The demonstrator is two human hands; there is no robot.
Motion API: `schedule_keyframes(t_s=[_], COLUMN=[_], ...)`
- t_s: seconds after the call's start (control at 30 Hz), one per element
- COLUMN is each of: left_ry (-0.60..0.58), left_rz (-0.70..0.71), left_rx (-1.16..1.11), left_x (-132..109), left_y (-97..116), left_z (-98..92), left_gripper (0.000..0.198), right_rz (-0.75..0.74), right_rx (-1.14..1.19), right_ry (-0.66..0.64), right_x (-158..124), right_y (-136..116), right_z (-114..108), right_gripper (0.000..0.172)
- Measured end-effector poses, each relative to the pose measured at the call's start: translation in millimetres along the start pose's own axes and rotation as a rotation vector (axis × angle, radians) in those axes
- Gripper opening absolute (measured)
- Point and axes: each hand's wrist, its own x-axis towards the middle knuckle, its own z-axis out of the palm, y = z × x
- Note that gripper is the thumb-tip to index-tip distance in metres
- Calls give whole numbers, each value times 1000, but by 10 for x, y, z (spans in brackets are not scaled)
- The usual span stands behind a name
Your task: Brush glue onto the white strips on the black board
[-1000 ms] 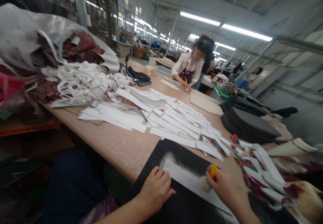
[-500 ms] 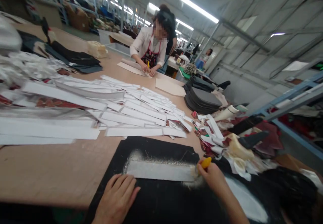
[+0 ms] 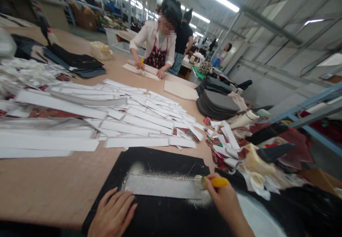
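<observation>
A grey-white strip (image 3: 162, 187) lies flat on a black mat (image 3: 160, 215) at the near table edge. My left hand (image 3: 113, 214) rests flat on the mat with fingers stretched, its tips touching the strip's left end. My right hand (image 3: 223, 199) is closed around a yellow-handled brush (image 3: 213, 182), whose bristles meet the strip's right end. White smears ring the strip on the mat.
Many white strips (image 3: 120, 119) cover the wooden table (image 3: 53, 183). Patterned scraps and rolls (image 3: 240, 144) lie to the right, a stack of dark sheets (image 3: 216, 103) behind them. A person in an apron (image 3: 157, 45) works at the far end. More people stand further back.
The view has shifted slightly. My right hand has turned the brush so its handle lies level and its bristles rest on the strip's right end. My left hand stays at the left end.
</observation>
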Motion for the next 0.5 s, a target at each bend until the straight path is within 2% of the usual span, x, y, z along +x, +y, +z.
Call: schedule_keyframes(t_s=[0.07,0.2,0.27,0.33,0.4,0.47,0.5], left_ry=[-6,-65,-99,-112,-110,-87,-59], left_rz=[-23,-32,-26,-20,-20,-3,18], left_rx=[14,69,100,117,123,132,144], left_x=[-25,-83,-97,-98,-100,-123,-146], left_y=[32,34,15,4,-1,-19,-37], left_z=[4,5,-7,-27,-35,3,50], left_gripper=[14,13,13,14,12,10,11], right_rz=[-78,-273,-343,-402,-428,-390,-331], right_rx=[189,447,508,493,415,306,243], right_ry=[-8,-53,-95,-142,-199,-228,-198], right_x=[29,142,212,281,331,346,342], right_y=[-295,-1153,-1563,-1818,-1834,-1609,-1435], right_z=[143,560,716,798,805,752,711], right_gripper=[26,23,22,21,23,25,25])
